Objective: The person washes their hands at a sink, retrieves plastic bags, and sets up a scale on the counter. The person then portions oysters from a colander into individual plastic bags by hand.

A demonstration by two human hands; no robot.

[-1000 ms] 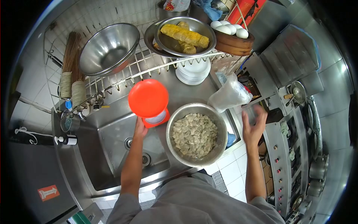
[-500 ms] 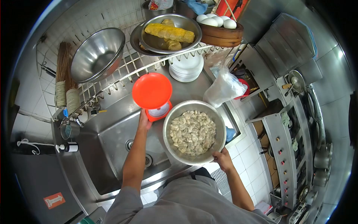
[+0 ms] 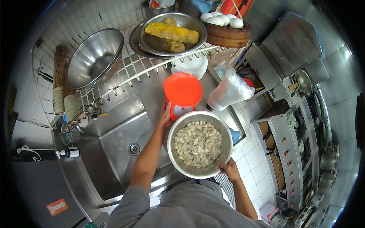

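Observation:
My left hand [image 3: 166, 114] is closed on the side of an orange-red scale [image 3: 183, 90] with a round pan on top. My right hand [image 3: 229, 170] grips the lower right rim of a metal bowl [image 3: 171, 150], fingers wrapped at its edge. Greyish, wet, shell-less pieces that look like oysters [image 3: 199, 144] fill the bowl's bottom. The scale stands just beyond the bowl, close to its far rim. A clear plastic bag [image 3: 231, 91] lies to the right of the scale, and a stack of white plates [image 3: 190, 67] is behind it.
A steel sink [image 3: 121, 140] lies to the left. Above it, a wire rack [image 3: 133, 72] holds empty steel bowls [image 3: 95, 59], a bowl [image 3: 146, 47] of yellow rolls and a wooden steamer [image 3: 228, 35] of white eggs. A stove [image 3: 285, 152] stands at the right.
My left hand has moved the scale to the right, behind the bowl. My right hand, raised and empty earlier, has taken hold of the bowl's rim. The bowl has shifted slightly toward me.

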